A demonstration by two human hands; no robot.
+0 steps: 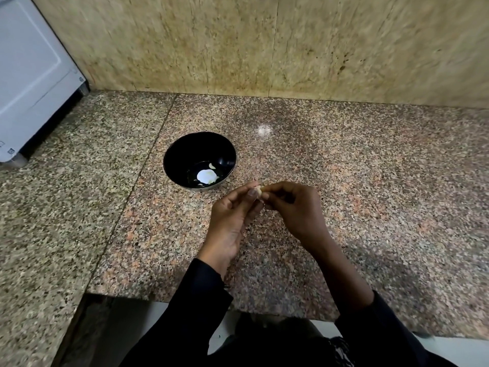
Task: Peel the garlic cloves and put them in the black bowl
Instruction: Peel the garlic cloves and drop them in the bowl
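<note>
A garlic clove (258, 191) is pinched between the fingertips of both hands, the left hand (230, 221) and right hand (293, 207) brought together just beside the black bowl (172, 154), above the granite desk (370, 181). A pale clove is seen inside the bowl. Peeling is probably best done by lifting skin from the tip while the clove is steadied.

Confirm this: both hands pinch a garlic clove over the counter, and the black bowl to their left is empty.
Not empty. The head view shows the black bowl already holding a peeled clove. The rest stands: left hand and right hand pinch a garlic clove.
</note>
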